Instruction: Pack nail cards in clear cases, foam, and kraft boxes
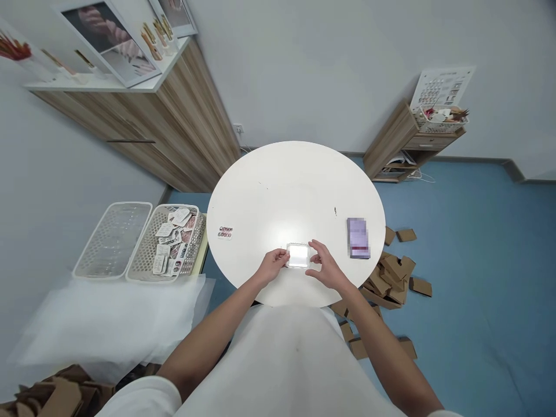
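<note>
A small clear flat case [299, 256], bright with reflected light, is in front of me just above the white round table [295, 174]. My left hand [274, 263] pinches its left edge between thumb and fingers. On the other side, my right hand [325, 266] curves around the right edge. Its index finger is at the upper corner and its thumb by the lower one. Whether anything lies inside the case is lost in the glare. To the right lies a purple rectangular pack [358, 238], its face blurred. A small card with rows of nail-like pieces [225, 233] lies at the left.
Left of the table stand a white basket [143, 269] of small packets and a clear-looking bin [108, 272]. Cardboard pieces [391, 278] litter the floor at right. A wooden cabinet [191, 116] stands back left, a small shelf unit [391, 142] back right.
</note>
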The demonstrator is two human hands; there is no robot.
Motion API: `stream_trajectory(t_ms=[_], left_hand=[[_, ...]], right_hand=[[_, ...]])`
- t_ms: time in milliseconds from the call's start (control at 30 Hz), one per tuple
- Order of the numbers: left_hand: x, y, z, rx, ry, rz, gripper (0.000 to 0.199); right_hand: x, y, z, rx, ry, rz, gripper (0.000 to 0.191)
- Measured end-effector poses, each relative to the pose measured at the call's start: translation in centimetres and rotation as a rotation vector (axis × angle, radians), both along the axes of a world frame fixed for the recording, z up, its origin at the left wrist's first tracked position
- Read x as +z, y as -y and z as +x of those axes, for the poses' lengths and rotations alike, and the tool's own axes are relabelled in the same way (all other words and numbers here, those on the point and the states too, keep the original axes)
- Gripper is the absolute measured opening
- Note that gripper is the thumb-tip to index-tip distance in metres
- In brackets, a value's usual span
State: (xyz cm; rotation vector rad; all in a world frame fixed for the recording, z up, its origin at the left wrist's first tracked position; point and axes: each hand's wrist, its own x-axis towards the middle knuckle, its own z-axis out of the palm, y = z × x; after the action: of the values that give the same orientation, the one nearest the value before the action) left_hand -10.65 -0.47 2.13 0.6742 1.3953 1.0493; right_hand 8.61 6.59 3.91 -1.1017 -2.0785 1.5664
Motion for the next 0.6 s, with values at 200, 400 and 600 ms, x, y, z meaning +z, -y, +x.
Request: stream_trajectory(t_ms=[200, 400, 600], left_hand=[[0.4, 0.1, 0.5, -0.047, 0.060, -0.027, 0.032], [0.9, 1.0, 0.0, -0.129, -0.123, 0.010, 0.067], [1.6, 1.0, -0.2, -0.178, -0.196, 0.139, 0.094]], right_hand=[[0.1, -0.3, 0.1, 0.113, 0.029, 0.151, 0.060], [0.0, -0.1, 0.3, 0.029, -0.059, 0.079, 0.056], [0.6, -0.1, -0.3, -0.003, -0.134, 0.013, 0.057]])
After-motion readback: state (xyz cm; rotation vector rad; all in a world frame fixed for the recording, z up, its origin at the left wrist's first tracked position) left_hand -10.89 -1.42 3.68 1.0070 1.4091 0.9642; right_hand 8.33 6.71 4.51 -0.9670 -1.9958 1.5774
